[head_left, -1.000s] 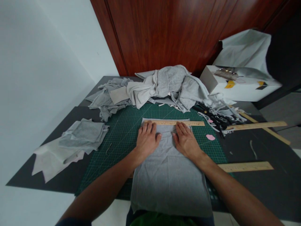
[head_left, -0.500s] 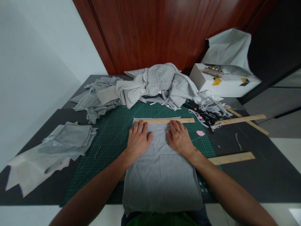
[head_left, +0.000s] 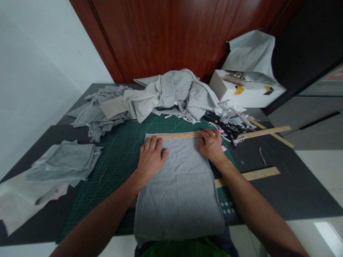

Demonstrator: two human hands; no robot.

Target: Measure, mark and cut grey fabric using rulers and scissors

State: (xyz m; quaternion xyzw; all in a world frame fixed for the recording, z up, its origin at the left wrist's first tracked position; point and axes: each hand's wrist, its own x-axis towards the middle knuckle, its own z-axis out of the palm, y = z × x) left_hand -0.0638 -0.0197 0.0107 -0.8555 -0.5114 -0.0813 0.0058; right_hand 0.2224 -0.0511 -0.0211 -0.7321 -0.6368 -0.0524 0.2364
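A grey cloth [head_left: 179, 196] lies on the green cutting mat [head_left: 120, 150], its near end hanging over the table's front edge. Across its far edge lies a wooden ruler [head_left: 182, 136]. My left hand [head_left: 151, 156] rests flat on the cloth's left side, fingertips at the ruler's left end, fingers spread from the thumb. My right hand [head_left: 212, 145] is at the cloth's far right corner, its fingers closed over the right part of the ruler, which they partly hide.
Heaped grey cloths [head_left: 174, 92] lie at the back, and folded pieces [head_left: 66, 160] at the left. A white box [head_left: 246, 89] stands at the back right. Black scissors [head_left: 225, 128], another wooden ruler [head_left: 264, 132] and a nearer ruler [head_left: 257, 175] lie at the right.
My right hand has moved right along the ruler to the cloth's far right corner. My left hand stays at the ruler's left end. The whole view has shifted slightly.
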